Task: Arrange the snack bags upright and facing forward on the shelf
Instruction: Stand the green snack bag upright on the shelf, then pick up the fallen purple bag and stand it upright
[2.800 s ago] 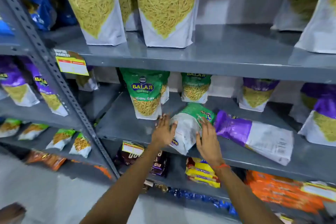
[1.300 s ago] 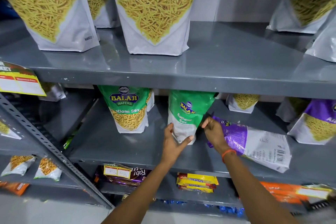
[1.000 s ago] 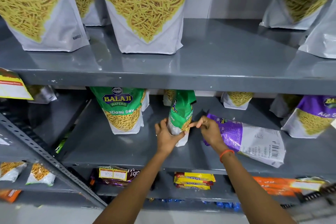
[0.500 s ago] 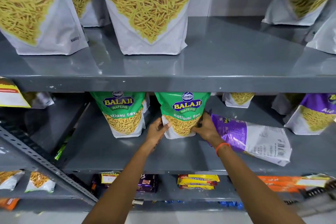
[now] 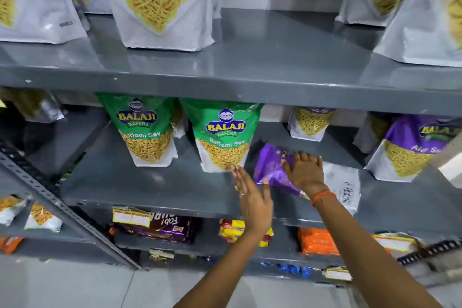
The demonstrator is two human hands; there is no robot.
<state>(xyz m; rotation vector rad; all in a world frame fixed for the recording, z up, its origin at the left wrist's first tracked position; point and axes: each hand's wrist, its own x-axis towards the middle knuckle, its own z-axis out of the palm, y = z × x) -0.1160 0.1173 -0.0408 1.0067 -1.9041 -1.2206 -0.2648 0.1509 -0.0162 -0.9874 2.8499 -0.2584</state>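
Two green Balaji Ratlami Sev bags stand upright and face forward on the middle grey shelf (image 5: 150, 190): one at the left (image 5: 145, 130), one at the centre (image 5: 223, 135). To their right a purple and white snack bag (image 5: 271, 166) lies flat, back side up, its barcode showing. My right hand (image 5: 303, 171) rests flat on that lying bag, fingers spread. My left hand (image 5: 251, 199) hovers open beside the bag's left end, just below the centre green bag, holding nothing.
An upright purple Aloo Sev bag (image 5: 412, 150) stands at the right, smaller bags behind at the back. Large sev pouches (image 5: 160, 2) line the upper shelf. Biscuit packs (image 5: 160, 226) and orange packets (image 5: 317, 241) fill the lower shelf. A slotted metal post (image 5: 62, 207) slants at the left.
Both hands turned the green bag upright and forward, then let go of it. They have moved right: the right hand now lies on the purple bag, the left beside it.
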